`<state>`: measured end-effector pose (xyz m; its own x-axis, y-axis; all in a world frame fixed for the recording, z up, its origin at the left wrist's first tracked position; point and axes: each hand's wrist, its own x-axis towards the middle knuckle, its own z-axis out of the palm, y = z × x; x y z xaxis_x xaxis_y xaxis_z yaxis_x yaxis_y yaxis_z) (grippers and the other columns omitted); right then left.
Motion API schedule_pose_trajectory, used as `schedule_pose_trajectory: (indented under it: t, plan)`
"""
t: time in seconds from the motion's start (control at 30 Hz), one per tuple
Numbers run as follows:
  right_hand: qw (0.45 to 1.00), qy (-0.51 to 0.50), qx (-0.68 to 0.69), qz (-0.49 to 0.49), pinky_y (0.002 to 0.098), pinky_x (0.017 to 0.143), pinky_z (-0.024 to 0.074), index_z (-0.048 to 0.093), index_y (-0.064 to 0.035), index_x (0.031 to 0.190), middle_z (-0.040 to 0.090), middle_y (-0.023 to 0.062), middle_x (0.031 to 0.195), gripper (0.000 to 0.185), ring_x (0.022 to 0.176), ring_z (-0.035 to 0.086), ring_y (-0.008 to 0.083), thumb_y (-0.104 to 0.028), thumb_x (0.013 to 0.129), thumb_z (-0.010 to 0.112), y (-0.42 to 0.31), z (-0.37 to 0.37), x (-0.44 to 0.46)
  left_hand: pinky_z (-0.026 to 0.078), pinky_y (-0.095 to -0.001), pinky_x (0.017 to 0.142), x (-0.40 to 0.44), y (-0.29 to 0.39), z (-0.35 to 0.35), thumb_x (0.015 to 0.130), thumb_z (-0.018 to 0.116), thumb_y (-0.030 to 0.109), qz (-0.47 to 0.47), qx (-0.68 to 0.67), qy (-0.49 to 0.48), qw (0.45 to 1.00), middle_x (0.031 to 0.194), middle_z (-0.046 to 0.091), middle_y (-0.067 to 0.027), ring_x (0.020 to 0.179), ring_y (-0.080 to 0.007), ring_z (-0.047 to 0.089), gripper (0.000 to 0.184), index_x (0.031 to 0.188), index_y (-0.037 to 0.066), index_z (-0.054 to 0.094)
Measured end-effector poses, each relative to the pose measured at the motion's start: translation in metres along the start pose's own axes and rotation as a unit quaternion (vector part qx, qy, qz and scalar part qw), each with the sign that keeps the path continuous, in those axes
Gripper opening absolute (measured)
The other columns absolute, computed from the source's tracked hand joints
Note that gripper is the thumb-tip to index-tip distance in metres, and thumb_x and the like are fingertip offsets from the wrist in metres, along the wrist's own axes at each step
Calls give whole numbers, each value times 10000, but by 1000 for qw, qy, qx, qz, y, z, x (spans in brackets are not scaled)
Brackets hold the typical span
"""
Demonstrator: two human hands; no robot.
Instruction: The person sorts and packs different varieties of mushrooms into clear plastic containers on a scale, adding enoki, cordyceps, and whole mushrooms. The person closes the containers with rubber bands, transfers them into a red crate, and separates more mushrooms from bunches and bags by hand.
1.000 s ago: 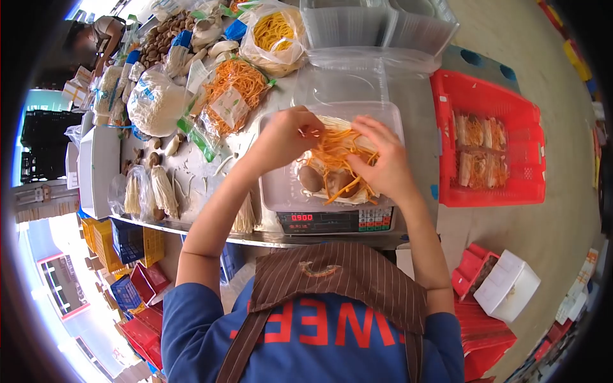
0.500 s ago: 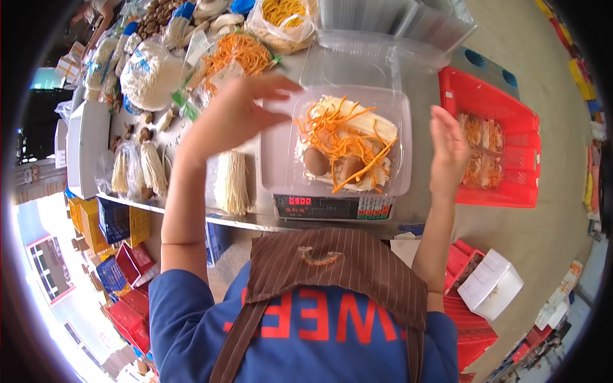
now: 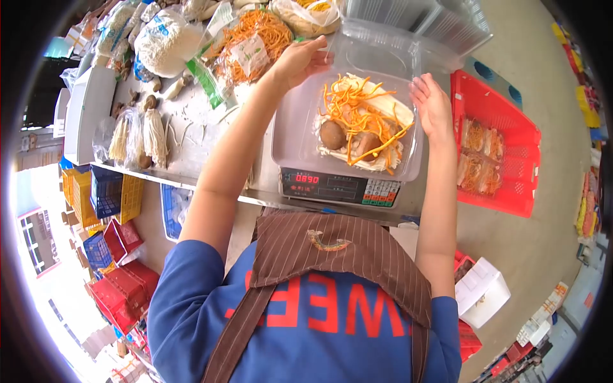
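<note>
A clear plastic clamshell box (image 3: 408,150) sits on a digital scale (image 3: 341,186) with its clear lid (image 3: 370,57) folded back. Inside lie orange thread-like mushrooms (image 3: 351,105), pale enoki mushrooms (image 3: 383,105) and round brown mushrooms (image 3: 332,135). My left hand (image 3: 303,62) is at the far left corner of the box beside the lid, its fingers stretched out. My right hand (image 3: 434,105) is raised at the far right corner, fingers extended near the lid's edge. Whether either hand touches the plastic, I cannot tell. Neither hand visibly holds anything.
A red crate (image 3: 523,153) with packed boxes stands to the right. Stacked clear containers (image 3: 440,25) are at the back. Left of the scale lie a bag of orange mushrooms (image 3: 255,45), a bagged white enoki bundle (image 3: 167,43) and loose enoki bunches (image 3: 155,137).
My left hand has moved forward and right to the lid's left side. My right hand has come inward to its right side. The scale's red reading changed from 0.900 to 0.890.
</note>
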<state>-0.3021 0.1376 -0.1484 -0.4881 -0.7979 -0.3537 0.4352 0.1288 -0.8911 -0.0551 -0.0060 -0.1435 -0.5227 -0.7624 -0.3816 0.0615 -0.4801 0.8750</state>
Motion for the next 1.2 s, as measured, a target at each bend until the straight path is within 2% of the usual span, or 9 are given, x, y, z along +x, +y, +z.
schedule_pose_trajectory:
  t: [0.13,0.2,0.27,0.37,0.47,0.53,0.67,0.8,1.2]
  plan:
    - [1000,-5,5,17,357,978,273,339,-43,1307,444,129,1270,550,1170,415,242,-338,872,502,-18,9,-5,490,-290,694,-5,6,0,890,513,259,9,-84,13,996,1042,584,-123,860,-185,590,382,1151,-16,464]
    - [1000,27,-10,-5,372,999,241,348,-49,1308,447,127,1270,524,1183,401,229,-350,891,453,-24,4,-15,477,-266,693,-17,20,-12,860,559,221,135,70,131,980,1012,602,-112,855,-166,593,342,1106,-16,529]
    - [998,50,3,-28,357,993,262,378,-64,1297,455,112,1264,485,1177,411,209,-347,906,422,-25,-20,-27,465,-257,660,-9,29,-70,789,599,125,336,259,344,837,848,654,-121,722,-175,606,212,939,-23,625]
    - [995,75,60,-13,324,946,340,419,-64,1265,480,85,1230,435,1122,459,182,-322,915,415,-20,-56,-51,481,-353,676,-5,38,-176,718,612,126,263,484,528,646,760,634,-164,725,-260,628,174,840,7,644]
    - [989,101,109,-21,302,886,381,477,-41,1206,536,81,1111,399,1021,510,170,-298,901,456,-2,-79,-70,496,-343,706,11,22,-236,647,644,83,54,517,354,777,829,644,-146,736,-251,632,332,975,38,638]
    - [986,110,125,-16,299,889,380,482,-39,1200,536,77,1106,398,1014,509,165,-299,901,456,5,-85,-80,507,-331,694,17,20,-224,621,654,54,-19,355,263,897,862,644,-149,717,-247,633,402,1022,40,625]
    - [978,147,146,-7,305,916,384,461,-44,1217,525,60,1130,390,1035,499,154,-294,920,428,11,-99,-85,500,-298,616,32,24,-205,623,644,32,116,578,282,757,739,657,-115,655,-183,624,226,847,30,676]
    - [970,188,152,-23,305,934,373,460,-62,1224,506,53,1147,384,1060,482,155,-292,918,433,3,-120,-89,470,-231,508,17,69,-210,660,666,52,123,494,275,816,669,642,-68,539,-101,579,165,812,-11,666]
    - [975,152,164,-8,291,935,368,466,-68,1224,508,50,1140,365,1061,478,148,-249,908,445,17,-124,-74,426,-212,484,-24,142,-222,719,655,78,181,476,305,805,664,625,-38,526,-70,529,149,844,-2,666]
